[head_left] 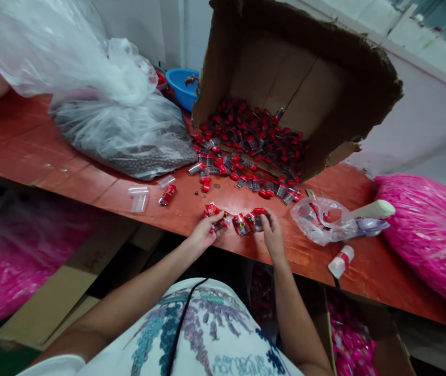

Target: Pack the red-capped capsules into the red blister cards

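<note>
Near the table's front edge, my left hand [208,230] pinches a red printed wrapper [211,210]. To its right, my right hand [272,230] has its fingers closed on a red-capped clear container [257,220]. A red printed packet [241,224] lies between the hands, close to the container. Beyond them, many small clear containers with red caps [246,141] spill from a tipped cardboard box [305,78] onto the red table [148,209]. A wrapped red container [167,195] rests to the left, beside clear empty tubes [139,199].
A large clear bag of dark beads [129,130] sits at the left, with a blue basin [184,86] behind. At the right are a small plastic bag [325,219], a white roll [340,261] and a pink-filled bag [430,230]. An open carton [352,334] stands below the table.
</note>
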`<state>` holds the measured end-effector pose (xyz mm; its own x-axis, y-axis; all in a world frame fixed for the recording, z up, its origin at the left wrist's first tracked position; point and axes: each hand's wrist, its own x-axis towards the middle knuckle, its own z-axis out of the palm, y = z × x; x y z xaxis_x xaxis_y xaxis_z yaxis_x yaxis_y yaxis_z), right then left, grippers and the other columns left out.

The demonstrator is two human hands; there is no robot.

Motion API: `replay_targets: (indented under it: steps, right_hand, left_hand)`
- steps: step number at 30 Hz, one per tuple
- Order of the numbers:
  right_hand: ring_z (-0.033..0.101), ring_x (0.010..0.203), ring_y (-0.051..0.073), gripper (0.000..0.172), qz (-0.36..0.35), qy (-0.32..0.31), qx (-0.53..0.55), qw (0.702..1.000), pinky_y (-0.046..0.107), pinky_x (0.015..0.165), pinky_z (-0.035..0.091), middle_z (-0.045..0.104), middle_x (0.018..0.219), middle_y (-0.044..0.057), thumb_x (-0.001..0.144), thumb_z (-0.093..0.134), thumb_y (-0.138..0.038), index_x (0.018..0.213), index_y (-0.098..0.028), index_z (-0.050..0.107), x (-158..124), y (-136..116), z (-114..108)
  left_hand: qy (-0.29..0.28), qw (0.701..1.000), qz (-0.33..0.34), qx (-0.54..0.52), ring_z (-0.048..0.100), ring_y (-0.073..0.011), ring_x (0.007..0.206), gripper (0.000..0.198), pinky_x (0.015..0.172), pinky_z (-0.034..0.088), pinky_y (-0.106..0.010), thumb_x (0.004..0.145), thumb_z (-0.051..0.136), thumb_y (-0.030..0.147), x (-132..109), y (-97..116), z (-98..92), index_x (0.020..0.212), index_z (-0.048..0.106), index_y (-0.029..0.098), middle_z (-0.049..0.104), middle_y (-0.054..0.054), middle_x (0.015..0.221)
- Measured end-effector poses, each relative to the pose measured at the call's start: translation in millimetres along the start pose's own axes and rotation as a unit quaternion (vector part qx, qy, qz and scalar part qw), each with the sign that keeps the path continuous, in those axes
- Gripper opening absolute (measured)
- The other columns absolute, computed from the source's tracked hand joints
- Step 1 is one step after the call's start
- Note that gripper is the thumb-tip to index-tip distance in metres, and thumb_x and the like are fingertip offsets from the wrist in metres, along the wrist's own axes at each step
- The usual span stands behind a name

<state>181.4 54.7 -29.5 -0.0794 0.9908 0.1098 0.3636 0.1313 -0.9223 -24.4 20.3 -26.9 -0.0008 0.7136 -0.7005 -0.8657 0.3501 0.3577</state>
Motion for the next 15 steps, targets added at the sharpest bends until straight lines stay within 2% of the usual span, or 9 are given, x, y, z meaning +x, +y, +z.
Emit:
replay_targets:
  steps: [2,6,9,15]
  right_hand:
    - [0.062,0.083,0.019,0.043,0.033,-0.034,0.083,0.995,0.027,0.060,0.050,0.064,0.111,0.006,0.085,0.052,-0.043,0.123,-0.024,0.055,-23.1,-20.2,21.0]
    - [0.063,0.081,0.019,0.040,0.054,-0.037,0.119,0.991,0.026,0.058,0.051,0.067,0.104,0.005,0.083,0.056,-0.042,0.120,-0.025,0.059,-47.1,-40.8,47.0]
    - [0.063,0.072,0.019,0.043,0.074,-0.018,0.118,0.990,0.026,0.050,0.049,0.068,0.098,0.005,0.083,0.055,-0.043,0.121,-0.024,0.058,-48.3,-40.0,50.8]
    - [0.055,0.053,0.013,0.043,0.094,-0.052,0.085,0.991,0.023,0.040,0.043,0.068,0.087,0.003,0.081,0.058,-0.044,0.119,-0.024,0.061,-50.9,-39.1,48.3]
  left_hand:
    - [-0.002,1.000,0.004,-0.003,0.065,-0.0144,0.056,0.005,0.054,0.056,-0.025,0.072,0.069,0.007,2.0,-0.6,-0.1,0.074,0.065,0.010,0.069,-0.007,0.069]
    - [-0.006,1.000,0.015,0.002,0.065,-0.0144,0.057,0.005,0.055,0.056,-0.025,0.072,0.070,0.007,4.1,-3.5,1.7,0.073,0.065,0.010,0.068,-0.006,0.068]
    - [0.001,1.000,0.023,0.006,0.065,-0.0147,0.057,0.004,0.054,0.056,-0.025,0.073,0.068,0.008,4.1,-4.8,2.3,0.074,0.065,0.009,0.068,-0.007,0.069]
    - [0.007,0.999,0.050,-0.016,0.065,-0.0135,0.056,0.006,0.053,0.055,-0.022,0.072,0.067,0.005,4.3,-3.9,2.0,0.074,0.064,0.009,0.068,-0.006,0.066]
